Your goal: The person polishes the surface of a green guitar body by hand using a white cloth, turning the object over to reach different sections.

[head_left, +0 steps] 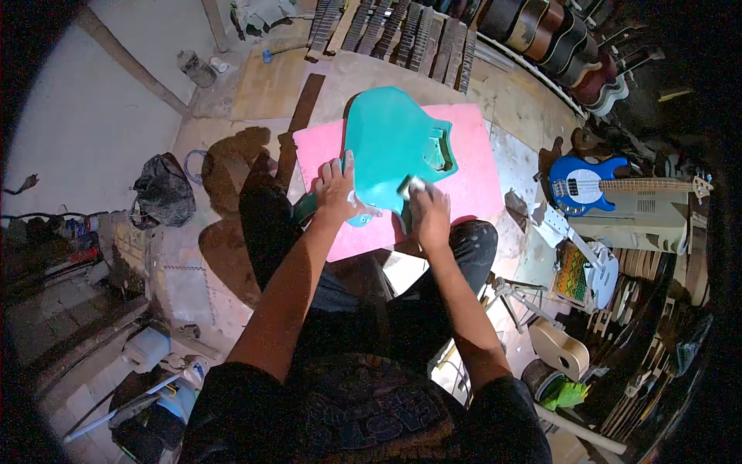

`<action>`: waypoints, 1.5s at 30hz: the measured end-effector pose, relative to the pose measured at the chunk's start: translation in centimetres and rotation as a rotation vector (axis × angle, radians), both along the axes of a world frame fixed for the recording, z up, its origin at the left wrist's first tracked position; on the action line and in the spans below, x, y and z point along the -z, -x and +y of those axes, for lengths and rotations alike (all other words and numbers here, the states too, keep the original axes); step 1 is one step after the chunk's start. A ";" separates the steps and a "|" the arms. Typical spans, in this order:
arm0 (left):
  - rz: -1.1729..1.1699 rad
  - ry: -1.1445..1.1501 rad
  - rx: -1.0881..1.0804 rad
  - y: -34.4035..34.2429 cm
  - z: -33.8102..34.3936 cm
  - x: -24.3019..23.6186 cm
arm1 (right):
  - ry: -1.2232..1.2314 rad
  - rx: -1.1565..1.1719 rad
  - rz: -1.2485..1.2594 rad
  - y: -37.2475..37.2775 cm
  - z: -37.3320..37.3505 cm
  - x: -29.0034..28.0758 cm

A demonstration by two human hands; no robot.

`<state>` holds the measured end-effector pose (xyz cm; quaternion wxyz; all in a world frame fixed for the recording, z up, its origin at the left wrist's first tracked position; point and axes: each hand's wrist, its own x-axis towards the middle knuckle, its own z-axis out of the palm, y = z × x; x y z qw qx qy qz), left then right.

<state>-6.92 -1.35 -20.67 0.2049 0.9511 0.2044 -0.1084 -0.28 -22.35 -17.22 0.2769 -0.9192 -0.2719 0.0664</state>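
A teal-green guitar body point(389, 135) lies in front of me on a pink foam mat point(475, 166), with a neck pocket cut into its right end. My left hand point(337, 188) rests spread on the body's near left part, fingers stretched out and thumb apart. Whitish dust shows around those fingers. My right hand point(430, 213) is closed round a small pale block point(412, 185), probably a sanding block, at the body's near right edge. Its underside is hidden, so I cannot tell how fully it touches the surface.
Several guitar necks point(402, 35) lie in a row at the back, with acoustic guitar bodies point(533, 31) beyond at right. A blue bass guitar point(583, 185) lies on the right. A black plastic bag point(164, 189) sits at left. My legs are folded beneath the mat's near edge.
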 end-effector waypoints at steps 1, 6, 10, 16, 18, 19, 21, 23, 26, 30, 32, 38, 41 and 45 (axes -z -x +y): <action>0.020 0.004 -0.007 0.1 0.2 -0.3 | -0.035 -0.051 0.030 1.2 -0.9 0.0; 0.086 -0.006 -0.030 -0.4 0.5 0.2 | 0.036 -0.062 -0.021 4.2 -2.6 -0.4; 0.086 0.069 -0.045 -0.6 0.3 0.4 | 0.037 0.014 -0.035 0.1 0.8 -1.4; 0.120 0.002 -0.022 -0.3 0.7 0.7 | -0.124 0.011 -0.030 4.8 -3.0 2.5; 0.122 -0.004 -0.039 -0.3 0.8 0.8 | -0.007 -0.113 -0.183 5.3 -3.2 2.1; 0.123 -0.008 -0.050 -0.2 0.9 0.8 | -0.066 -0.147 -0.226 4.2 -2.5 2.2; 0.078 -0.024 -0.009 -0.8 0.1 0.9 | 0.060 0.049 -0.092 1.6 -1.5 3.2; 0.079 -0.020 -0.007 -0.5 0.1 0.6 | -0.043 0.045 -0.038 0.3 0.3 1.8; 0.129 0.013 -0.009 -0.6 0.1 -1.4 | -0.077 -0.028 -0.092 0.8 -0.4 1.7; 0.138 -0.013 -0.048 -0.6 0.4 -0.3 | -0.122 0.010 0.090 4.8 -2.2 1.3; 0.134 -0.019 -0.062 -0.5 0.3 0.1 | 0.007 -0.051 0.053 3.6 -1.3 1.1; 0.113 -0.019 0.011 -0.7 0.1 0.4 | -0.049 -0.018 -0.092 0.4 1.5 0.8; 0.102 -0.053 0.013 -0.1 0.6 -0.2 | -0.079 -0.050 -0.029 3.9 -1.7 0.9; 0.109 -0.020 -0.022 -0.6 0.2 -1.0 | -0.037 -0.105 -0.085 3.0 -1.1 1.4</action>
